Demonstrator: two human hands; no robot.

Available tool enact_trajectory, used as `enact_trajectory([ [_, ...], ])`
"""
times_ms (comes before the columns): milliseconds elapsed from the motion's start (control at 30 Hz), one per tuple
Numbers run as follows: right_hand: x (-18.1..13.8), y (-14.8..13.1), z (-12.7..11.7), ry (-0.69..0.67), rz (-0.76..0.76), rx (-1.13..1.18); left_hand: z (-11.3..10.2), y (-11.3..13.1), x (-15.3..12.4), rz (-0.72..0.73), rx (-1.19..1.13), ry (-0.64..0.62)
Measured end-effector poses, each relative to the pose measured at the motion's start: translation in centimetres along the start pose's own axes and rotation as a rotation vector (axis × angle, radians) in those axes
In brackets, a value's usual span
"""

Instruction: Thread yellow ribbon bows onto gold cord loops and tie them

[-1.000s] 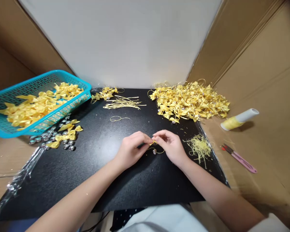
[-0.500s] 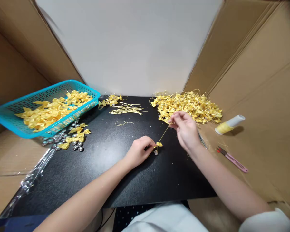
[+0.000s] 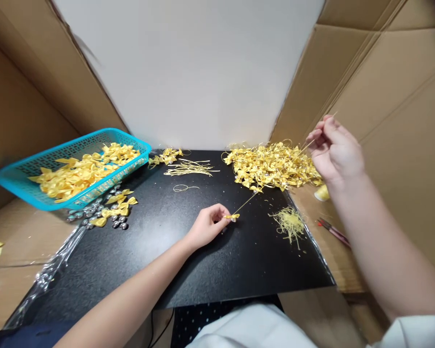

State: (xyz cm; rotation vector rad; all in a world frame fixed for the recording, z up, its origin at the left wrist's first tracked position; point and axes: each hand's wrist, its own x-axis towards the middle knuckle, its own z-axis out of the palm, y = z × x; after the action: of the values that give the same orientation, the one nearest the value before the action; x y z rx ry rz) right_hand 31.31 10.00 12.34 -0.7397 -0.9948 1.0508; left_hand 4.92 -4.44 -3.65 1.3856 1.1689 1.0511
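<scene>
Low over the black table (image 3: 188, 227), my left hand (image 3: 210, 223) is closed in a pinch on a small yellow ribbon bow (image 3: 233, 217). A thin yellow cord (image 3: 247, 202) runs from the bow up and to the right. My right hand (image 3: 335, 147), raised above the right edge of the table, pinches the far part of this cord, whose tip sticks out past the fingers. Between the hands the cord crosses in front of a large pile of yellow bows (image 3: 271, 164). The small bell seen by the bow earlier is hard to make out now.
A blue basket (image 3: 7, 175) of yellow bows stands left, with silver bells (image 3: 94, 208) and loose bows beside it. Cut cords (image 3: 192, 167) lie at the back, thread scraps (image 3: 290, 223) at right. Pink-handled snips (image 3: 333, 231) and a thread spool (image 3: 322, 193) rest on the cardboard.
My right hand has moved up and far to the right, drawing the cord out long and straight. My left hand stays nearly in place with the bow. The thread scraps have come into view.
</scene>
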Motion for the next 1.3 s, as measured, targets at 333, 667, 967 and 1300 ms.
enact_trajectory([
  [333, -3.0, 9.1, 4.3, -0.29, 0.308, -0.311, 0.3, 0.5, 0.0, -0.179, -0.308, -0.044],
  [667, -8.6, 13.1, 6.2, -0.439, 0.144, -0.619, 0.6, 0.6, 0.1, -0.271, -0.546, 0.195],
  [967, -16.7, 12.8, 2.8, -0.604, -0.483, -0.808, 0.9, 0.9, -0.3, -0.242, -0.54, 0.266],
  [1300, -14.7, 13.2, 1.3, -0.589, -0.137, -0.68, 0.7, 0.5, -0.1, -0.254, -0.547, 0.245],
])
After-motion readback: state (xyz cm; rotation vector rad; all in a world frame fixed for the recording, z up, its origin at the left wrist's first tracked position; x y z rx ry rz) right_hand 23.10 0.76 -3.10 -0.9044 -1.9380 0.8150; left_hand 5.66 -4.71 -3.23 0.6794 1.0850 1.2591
